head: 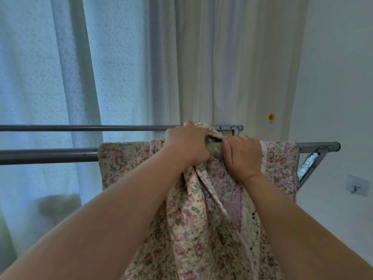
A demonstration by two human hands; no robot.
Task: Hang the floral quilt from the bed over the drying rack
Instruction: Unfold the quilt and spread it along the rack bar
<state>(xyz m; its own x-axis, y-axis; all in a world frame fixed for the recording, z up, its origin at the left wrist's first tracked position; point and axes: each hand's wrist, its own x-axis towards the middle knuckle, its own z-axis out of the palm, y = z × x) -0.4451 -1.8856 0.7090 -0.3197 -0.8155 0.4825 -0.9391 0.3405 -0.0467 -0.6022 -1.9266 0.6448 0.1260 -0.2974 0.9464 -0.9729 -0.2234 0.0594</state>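
The floral quilt (201, 219), cream with pink and green flowers and a lilac patch, hangs bunched over the near bar of the grey metal drying rack (48, 155). One flat part of it lies draped over the bar at the left of my hands. My left hand (186, 145) grips a gathered fold of the quilt at the bar's top. My right hand (243, 156) clutches the quilt just beside it, fingers curled over the cloth. The bar beneath my hands is hidden by fabric.
A second rack bar (80, 128) runs parallel farther back. The rack's right end and folding bracket (314, 156) stand close to a white wall with a hook (356, 185). Sheer and cream curtains (181, 67) hang behind the rack.
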